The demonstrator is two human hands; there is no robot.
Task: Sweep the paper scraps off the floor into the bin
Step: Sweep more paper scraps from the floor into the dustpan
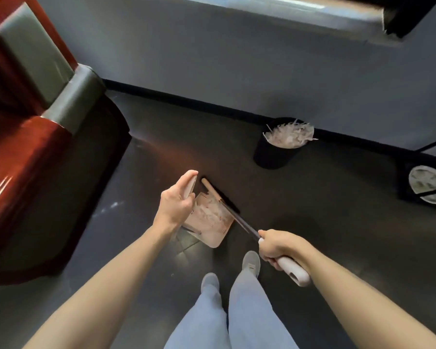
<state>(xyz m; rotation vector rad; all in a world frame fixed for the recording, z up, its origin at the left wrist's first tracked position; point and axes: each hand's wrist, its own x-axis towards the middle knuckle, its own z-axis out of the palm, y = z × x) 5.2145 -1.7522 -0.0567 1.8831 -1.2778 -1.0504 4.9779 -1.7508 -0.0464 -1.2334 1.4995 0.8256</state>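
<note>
Left hand (176,201) was curled round the pale handle of the dustpan (213,231), fingers closed on it. Right hand (277,245) was wrapped tight about the white grip of the broom (296,272); its dark shaft ran down to the head, set against the pan's far edge. Paper scraps (207,214) were heaped in the pan, near the black bin (272,153), on its side away from the wall (237,66). The bin stood close to the wall, brimming with shredded paper (291,134). A second bin (413,197) stood well to its right, red wooden furniture (23,159) far to its left.
</note>
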